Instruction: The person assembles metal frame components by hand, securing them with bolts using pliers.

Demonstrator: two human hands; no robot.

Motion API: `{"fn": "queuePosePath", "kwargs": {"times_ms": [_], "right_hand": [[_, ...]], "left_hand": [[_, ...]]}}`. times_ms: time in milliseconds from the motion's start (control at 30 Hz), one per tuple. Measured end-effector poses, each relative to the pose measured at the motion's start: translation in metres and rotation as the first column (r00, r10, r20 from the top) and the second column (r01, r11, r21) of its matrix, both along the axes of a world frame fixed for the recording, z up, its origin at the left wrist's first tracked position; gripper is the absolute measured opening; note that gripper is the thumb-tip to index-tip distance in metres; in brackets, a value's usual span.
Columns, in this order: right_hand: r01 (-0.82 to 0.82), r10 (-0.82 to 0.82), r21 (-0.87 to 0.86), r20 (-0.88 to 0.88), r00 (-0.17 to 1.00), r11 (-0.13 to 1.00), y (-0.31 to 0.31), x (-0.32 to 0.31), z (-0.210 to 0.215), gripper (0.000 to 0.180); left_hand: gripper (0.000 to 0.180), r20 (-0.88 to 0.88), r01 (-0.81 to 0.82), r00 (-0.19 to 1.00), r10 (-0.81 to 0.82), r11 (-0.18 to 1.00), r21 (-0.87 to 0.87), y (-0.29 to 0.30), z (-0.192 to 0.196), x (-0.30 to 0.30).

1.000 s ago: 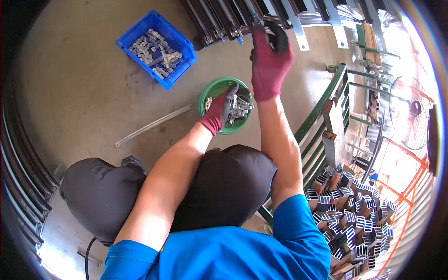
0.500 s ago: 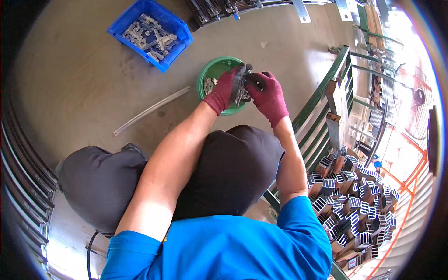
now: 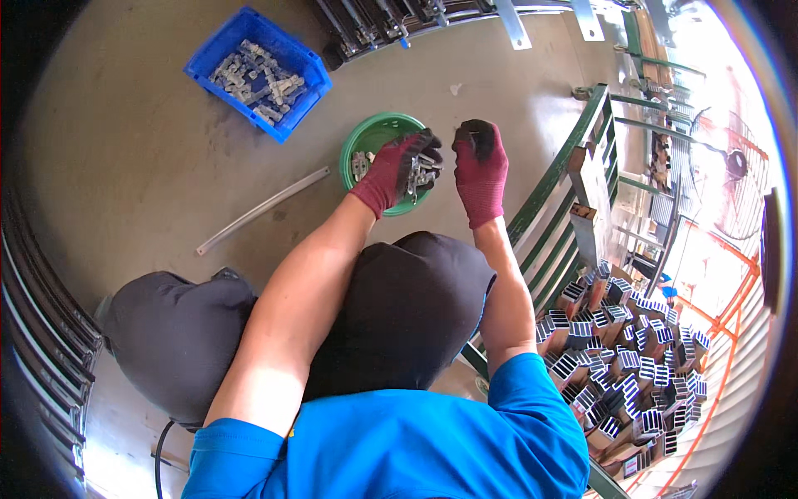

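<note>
Holds parts (image 3: 421,176) in half-curled left hand (image 3: 397,170) over basin (image 3: 376,131); curls right hand (image 3: 480,166) nearly closed just beside, cannot tell if gripping anything.

The floor (image 3: 125,166) bears a blue bin (image 3: 311,73), green basket (image 3: 374,133) and pale strip (image 3: 263,208).

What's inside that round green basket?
A few small pale parts show at the left side of the green basket. The left hand, holding silvery pieces, covers much of the rest; what lies beneath it cannot be seen.
</note>
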State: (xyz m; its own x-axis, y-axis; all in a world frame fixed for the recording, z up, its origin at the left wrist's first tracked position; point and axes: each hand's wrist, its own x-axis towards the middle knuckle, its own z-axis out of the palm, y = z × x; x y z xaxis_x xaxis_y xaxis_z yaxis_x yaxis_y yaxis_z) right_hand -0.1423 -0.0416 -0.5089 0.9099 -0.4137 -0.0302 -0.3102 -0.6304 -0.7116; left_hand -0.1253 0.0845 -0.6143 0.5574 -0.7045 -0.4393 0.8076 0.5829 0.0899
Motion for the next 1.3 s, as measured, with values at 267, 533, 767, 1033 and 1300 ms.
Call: {"fn": "queuePosePath", "kwargs": {"times_ms": [267,533,767,1033,1300], "right_hand": [[-0.333,0.333,-0.007,0.008,0.943,0.943,-0.007,-0.001,0.013,0.019],[-0.028,0.055,0.095,-0.295,0.954,0.995,-0.005,-0.006,0.044,0.013],[-0.116,0.109,-0.105,-0.066,0.992,0.988,0.027,0.015,0.112,0.012],[-0.101,0.205,-0.357,0.267,0.942,0.929,0.034,0.060,0.138,0.015],[-0.051,0.157,-0.326,0.309,0.938,0.944,0.041,0.067,0.134,0.014]], "left_hand": [[0.031,0.855,-0.448,0.503,0.125,0.884,0.135,-0.003,-0.012,0.002],[0.021,0.340,-0.113,0.939,0.050,0.979,0.168,0.000,0.012,0.008],[0.024,0.044,-0.068,0.997,0.064,0.992,0.111,0.006,0.023,0.013],[0.022,-0.036,-0.098,0.994,0.101,0.993,0.058,0.005,0.023,0.009],[0.022,-0.018,-0.078,0.997,0.080,0.994,0.077,0.009,0.031,0.010]]}}
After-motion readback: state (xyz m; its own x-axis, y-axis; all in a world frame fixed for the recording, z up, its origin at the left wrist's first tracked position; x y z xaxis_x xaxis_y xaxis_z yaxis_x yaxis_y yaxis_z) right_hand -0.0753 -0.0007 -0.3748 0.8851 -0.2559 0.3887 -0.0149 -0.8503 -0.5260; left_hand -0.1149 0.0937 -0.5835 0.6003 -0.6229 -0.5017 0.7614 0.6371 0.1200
